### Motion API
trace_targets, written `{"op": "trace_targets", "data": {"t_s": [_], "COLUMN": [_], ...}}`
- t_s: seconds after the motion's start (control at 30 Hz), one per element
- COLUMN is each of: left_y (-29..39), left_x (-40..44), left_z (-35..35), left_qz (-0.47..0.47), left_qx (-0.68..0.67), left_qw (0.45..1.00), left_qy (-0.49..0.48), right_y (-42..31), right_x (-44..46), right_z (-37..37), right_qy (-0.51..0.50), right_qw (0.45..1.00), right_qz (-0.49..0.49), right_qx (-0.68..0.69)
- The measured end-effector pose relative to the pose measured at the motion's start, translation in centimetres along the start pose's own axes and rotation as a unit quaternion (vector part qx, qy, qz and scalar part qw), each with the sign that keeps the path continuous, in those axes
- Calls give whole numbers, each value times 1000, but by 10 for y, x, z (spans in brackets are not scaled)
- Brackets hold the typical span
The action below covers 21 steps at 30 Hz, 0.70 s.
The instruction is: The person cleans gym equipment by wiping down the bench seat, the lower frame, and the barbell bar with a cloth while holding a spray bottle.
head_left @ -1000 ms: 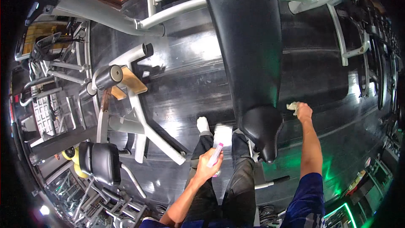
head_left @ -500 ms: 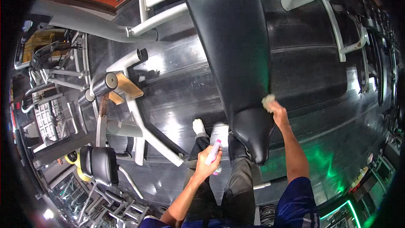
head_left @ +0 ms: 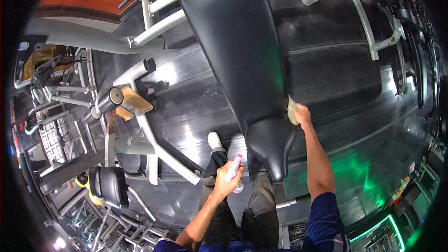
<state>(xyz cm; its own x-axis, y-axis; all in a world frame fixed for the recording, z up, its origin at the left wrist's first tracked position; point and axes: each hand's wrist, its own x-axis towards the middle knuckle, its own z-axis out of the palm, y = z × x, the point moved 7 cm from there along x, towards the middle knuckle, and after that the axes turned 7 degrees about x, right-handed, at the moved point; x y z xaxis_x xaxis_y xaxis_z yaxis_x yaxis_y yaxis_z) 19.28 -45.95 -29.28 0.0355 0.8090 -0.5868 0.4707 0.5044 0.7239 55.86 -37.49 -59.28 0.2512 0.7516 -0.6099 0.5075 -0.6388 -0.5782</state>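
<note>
At the black pad's (head_left: 238,51) right edge, near end, your R hand (head_left: 302,114) has its grip clamped on the pale cloth (head_left: 292,111); L hand (head_left: 227,180) grips the pink-topped bottle (head_left: 232,171), left of pad. Prob. best: press cloth flat, follow the curve w/ even strokes, bottle clear.

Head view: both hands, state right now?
Left hand: closed around a pink-and-white bottle.
Right hand: closed on a pale cloth, at the side of the black padded bench.
</note>
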Motion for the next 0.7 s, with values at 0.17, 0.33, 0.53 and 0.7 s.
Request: {"op": "trace_targets", "data": {"t_s": [0.17, 0.33, 0.53, 0.7], "left_y": [-2, 8, 2, -15], "left_x": [3, 8, 12, 6], "left_z": [9, 10, 16, 18], "left_qz": [1, 19, 18, -14], "left_qx": [-13, -8, -4, -24], "left_qw": [1000, 1000, 1000, 1000], "left_qy": [-12, -5, 5, 10], "right_y": [-126, -137, -3, 86], "right_x": [6, -20, -53, -70], "right_z": [-38, -42, -2, 29], "right_qy": [96, 106, 26, -25], "right_qw": [966, 978, 987, 997], "right_qz": [-105, -117, -135, 38], "right_qx": [217, 136, 83, 64]}}
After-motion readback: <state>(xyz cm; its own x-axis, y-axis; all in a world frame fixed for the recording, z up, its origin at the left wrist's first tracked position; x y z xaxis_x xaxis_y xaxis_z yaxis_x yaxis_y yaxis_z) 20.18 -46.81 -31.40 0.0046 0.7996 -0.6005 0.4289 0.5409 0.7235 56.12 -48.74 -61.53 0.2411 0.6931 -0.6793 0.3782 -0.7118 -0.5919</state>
